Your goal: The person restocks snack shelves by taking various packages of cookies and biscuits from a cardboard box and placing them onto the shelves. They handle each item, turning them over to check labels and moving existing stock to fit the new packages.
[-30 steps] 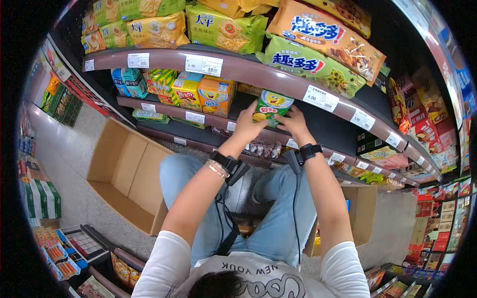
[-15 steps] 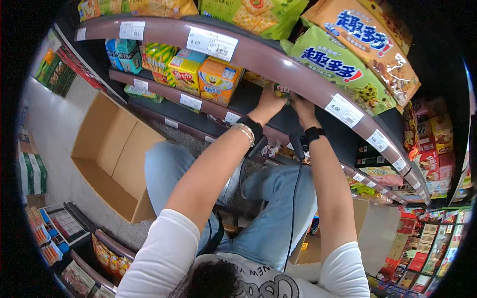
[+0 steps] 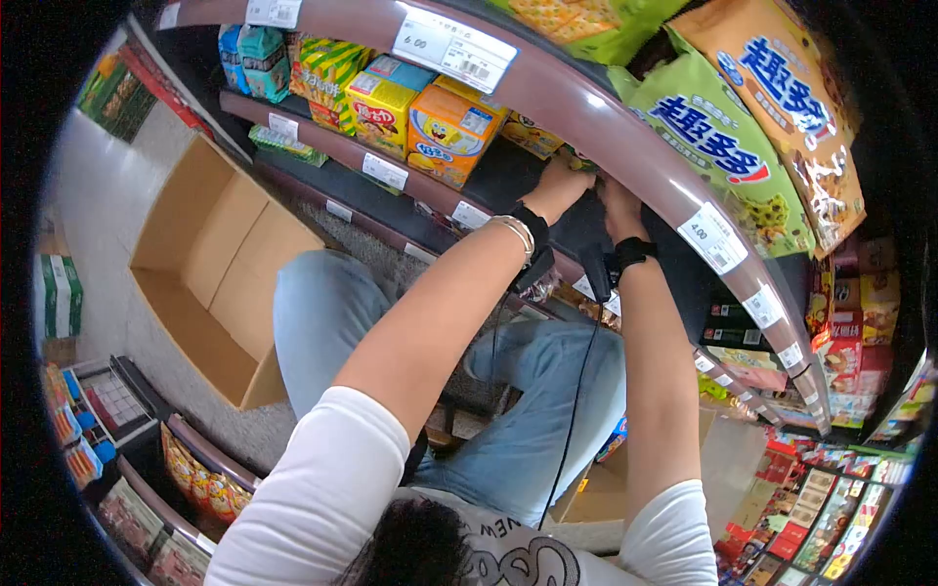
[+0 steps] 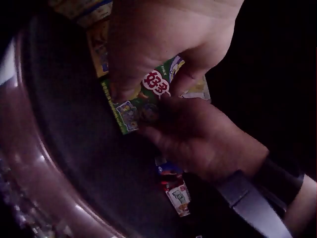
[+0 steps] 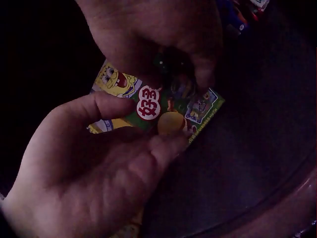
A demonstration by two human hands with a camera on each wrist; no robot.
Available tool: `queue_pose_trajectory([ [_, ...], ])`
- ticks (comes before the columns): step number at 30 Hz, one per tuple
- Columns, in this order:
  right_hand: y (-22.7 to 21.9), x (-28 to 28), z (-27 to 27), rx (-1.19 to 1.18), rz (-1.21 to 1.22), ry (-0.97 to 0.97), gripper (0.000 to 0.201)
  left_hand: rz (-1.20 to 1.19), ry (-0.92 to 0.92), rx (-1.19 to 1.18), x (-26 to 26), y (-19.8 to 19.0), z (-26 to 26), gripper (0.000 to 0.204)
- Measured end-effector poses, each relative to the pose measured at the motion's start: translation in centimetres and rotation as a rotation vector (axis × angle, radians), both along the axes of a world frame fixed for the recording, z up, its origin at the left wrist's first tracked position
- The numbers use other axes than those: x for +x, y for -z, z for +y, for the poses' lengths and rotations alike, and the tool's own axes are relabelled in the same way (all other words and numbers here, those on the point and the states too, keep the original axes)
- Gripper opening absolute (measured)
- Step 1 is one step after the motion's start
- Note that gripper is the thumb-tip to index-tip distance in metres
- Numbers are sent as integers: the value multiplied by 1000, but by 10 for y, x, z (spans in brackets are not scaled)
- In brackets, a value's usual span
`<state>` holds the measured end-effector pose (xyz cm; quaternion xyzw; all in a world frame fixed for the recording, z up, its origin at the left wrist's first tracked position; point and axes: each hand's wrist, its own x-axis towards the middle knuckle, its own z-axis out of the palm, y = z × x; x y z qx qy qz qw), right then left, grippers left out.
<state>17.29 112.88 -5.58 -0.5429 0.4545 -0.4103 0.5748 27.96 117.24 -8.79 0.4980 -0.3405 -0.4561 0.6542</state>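
Observation:
A green snack box with a cartoon face [image 5: 148,101] is held on the lower shelf [image 3: 503,181], under the shelf above. My left hand [image 3: 559,190] grips one side of it, fingers and thumb on its edges. On the other side my right hand [image 3: 618,207] pinches it, as the right wrist view shows. The head view shows only a sliver of the box, between the hands. An orange snack box [image 3: 449,135] stands to the left of my left hand, with a yellow box [image 3: 528,135] farther back.
The upper shelf's edge [image 3: 576,93] overhangs both hands and carries green and orange cookie bags [image 3: 718,156]. More yellow boxes [image 3: 386,103] and blue packs [image 3: 254,63] line the lower shelf. An open cardboard box [image 3: 210,264] sits on the floor at the left.
Both hands have moved deeper into the lower shelf with the green snack box, which was in plain view before and is now mostly hidden. The head view has come closer to the shelf.

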Motion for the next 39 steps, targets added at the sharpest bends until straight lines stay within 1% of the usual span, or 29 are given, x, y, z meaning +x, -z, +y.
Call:
queue_pose_trajectory([
  [1,21,-7,-13,-84,53,-5,26,17,-47,-30,-3,-7,4,51],
  [2,52,-16,-39,-236,151,9,25,32,-93,-61,-4,-10,6,50],
  [3,75,-23,-57,-355,230,24,24,48,-82,-72,-3,-9,3,48],
  [4,91,-30,-67,-409,274,38,23,63,-67,-82,-3,-5,1,47],
  [5,93,-31,-70,-460,313,45,23,75,-85,-92,-5,-3,-1,45],
  [8,85,-27,-64,-506,383,45,22,76,-128,-105,-9,11,-12,41],
  [11,82,-26,-62,-546,431,53,20,88,-74,-94,-6,16,-13,42],
  [15,84,-26,-65,-614,493,73,19,115,25,-56,-1,13,-11,47],
  [18,90,-26,-72,-706,565,95,18,80,-187,-156,-12,6,-10,48],
  [20,96,-30,-76,-742,576,103,18,63,-172,-148,-12,-1,-7,47],
  [22,102,-34,-79,-737,522,100,17,85,-130,-144,-9,-13,-1,44],
  [24,107,-37,-82,-597,326,31,15,130,-66,-136,-5,-22,7,41],
  [26,92,-36,-70,-395,65,-12,13,144,-27,-114,-2,-25,10,38],
  [28,51,-27,-38,-157,-224,-44,11,167,-11,-88,-3,-23,4,36],
  [29,33,-22,-24,-36,-367,-60,10,192,-9,-76,-7,-14,-4,36],
  [30,28,-20,-22,-38,-333,-89,10,216,-7,-64,-7,-11,-8,35],
  [31,22,-18,-18,-41,-299,-118,9,191,13,-54,-7,-7,-11,35],
  [33,20,-18,-17,-291,126,-197,10,141,58,-31,-5,-6,-12,35],
  [36,30,-19,-23,-101,152,-16,14,-180,-177,-154,-9,-4,5,34],
  [37,60,-29,-37,-236,196,2,15,-290,-261,-165,-11,1,5,34],
  [38,107,-46,-60,-371,240,21,17,-404,-347,-146,-12,24,-7,34],
  [39,93,-44,-48,-313,211,50,18,-518,-431,-128,-15,36,-13,34],
])
